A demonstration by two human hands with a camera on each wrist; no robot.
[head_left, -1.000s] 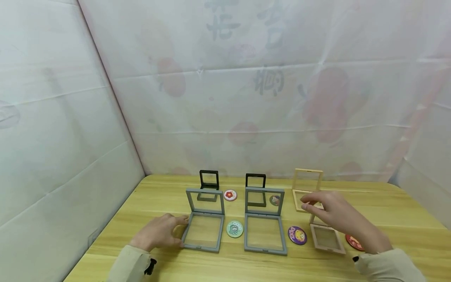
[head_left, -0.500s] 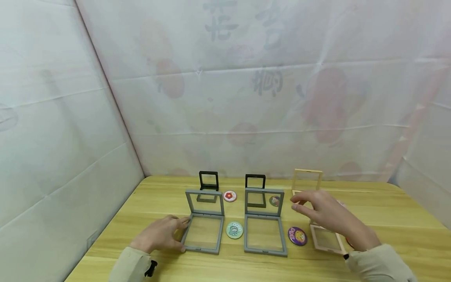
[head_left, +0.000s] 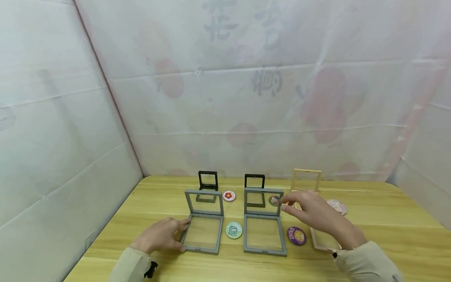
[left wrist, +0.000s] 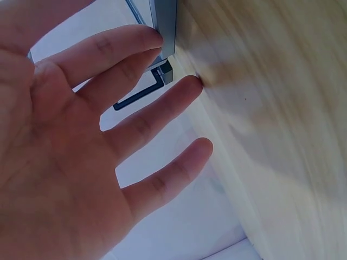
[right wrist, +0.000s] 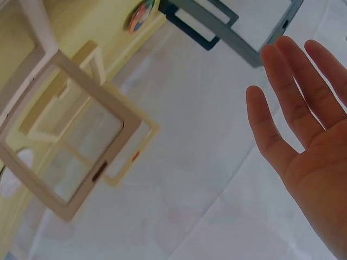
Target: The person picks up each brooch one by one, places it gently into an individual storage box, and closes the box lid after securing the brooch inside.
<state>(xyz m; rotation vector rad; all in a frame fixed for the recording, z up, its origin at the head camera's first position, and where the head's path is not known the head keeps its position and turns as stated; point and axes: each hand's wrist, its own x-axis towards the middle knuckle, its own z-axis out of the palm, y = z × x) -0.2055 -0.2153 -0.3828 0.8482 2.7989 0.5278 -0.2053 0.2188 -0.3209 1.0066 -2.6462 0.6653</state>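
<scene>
My left hand has its thumb and index finger at the left edge of the left grey hinged frame, whose lid stands up. Its other fingers spread loosely in the left wrist view, near the grey frame's edge. My right hand hovers beside the raised lid of the right grey frame, with nothing between its fingers; the right wrist view shows those fingers apart and nearly straight. A green round badge lies between the grey frames. To the right are a purple badge and a light-brown frame, partly hidden by my arm.
Behind stand two small black frames and a cream frame, lids raised. A red-flower badge, a dark badge and a pink badge lie among them. White cloth walls enclose the wooden table.
My right hand has moved left, from over the light-brown and cream frames toward the right grey frame's lid, uncovering the pink badge. The left hand stays at the left grey frame.
</scene>
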